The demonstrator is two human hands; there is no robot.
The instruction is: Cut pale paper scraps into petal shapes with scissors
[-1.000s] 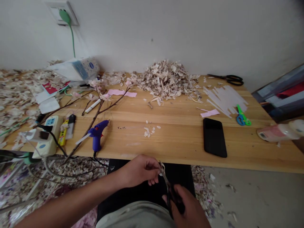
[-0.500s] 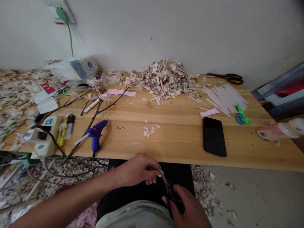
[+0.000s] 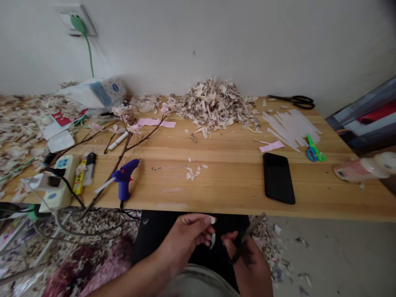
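Observation:
My left hand [image 3: 185, 241] is below the table's front edge, over my lap, with its fingers pinched around a small pale scrap [image 3: 212, 240]. My right hand [image 3: 247, 262] is beside it, closed on dark scissors [image 3: 247, 235] whose blades point up and to the right, away from the scrap. The blades are blurred. A blue glue gun [image 3: 123, 177] lies on the wooden table [image 3: 222, 185] near its front edge, next to a bare branch with pink blossoms [image 3: 130, 136].
A heap of pale shavings [image 3: 213, 103] sits at the back. A black phone [image 3: 277, 177], small green-blue scissors [image 3: 314, 150], white strips [image 3: 292, 126], black scissors [image 3: 295, 101] and a pink-white bottle [image 3: 361, 168] are on the right. A power strip [image 3: 60, 181] and cables lie left.
The scissors have swung off the scrap, blades now pointing up-right. My left hand has dropped slightly and turned, still pinching the scrap. The view shifted a little.

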